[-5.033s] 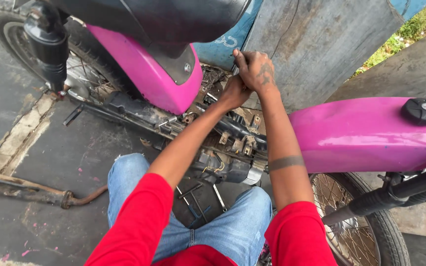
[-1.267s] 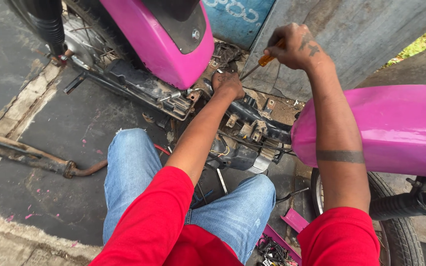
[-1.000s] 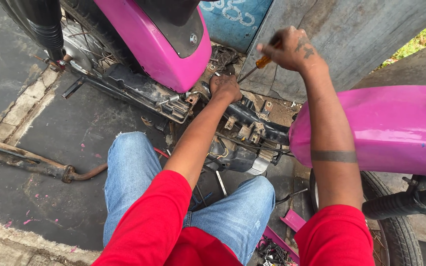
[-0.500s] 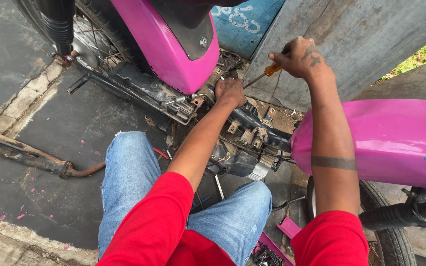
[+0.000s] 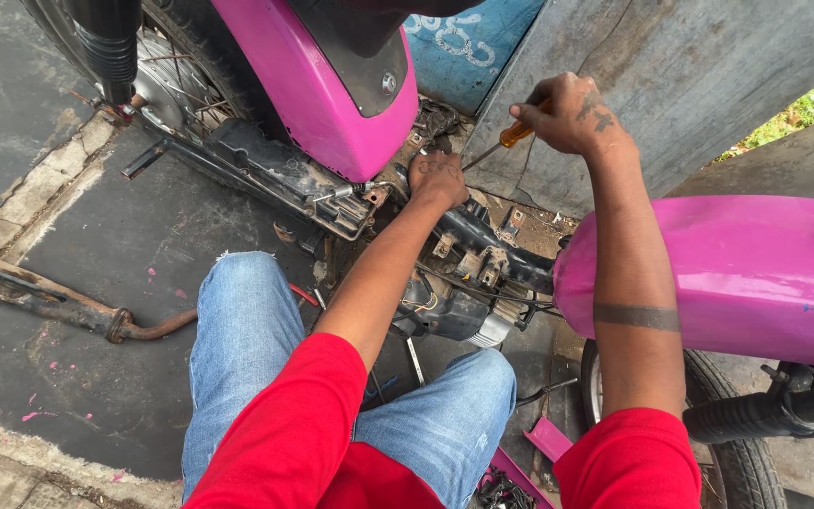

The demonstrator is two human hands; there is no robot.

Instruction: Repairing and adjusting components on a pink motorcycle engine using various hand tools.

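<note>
Orange-handled screwdriver [image 5: 509, 139] gripped in right hand [image 5: 565, 113], fingers curled tight – tip angled down toward left hand [image 5: 437, 179], clenched against dark motorcycle frame [image 5: 482, 236] beside pink side panel [image 5: 317, 90].

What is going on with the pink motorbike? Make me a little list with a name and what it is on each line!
place: dark paved ground beside a grey wall
bike: pink motorbike lying stripped, pink tank at the right
right hand: right hand shut on an orange-handled screwdriver, tip angled down toward the frame
left hand: left hand pressed on the dark frame parts; what it grips is hidden
person: red sleeves, blue jeans, crouched over the bike
nearby: rusty exhaust pipe on the ground, front wheel at top left
</note>
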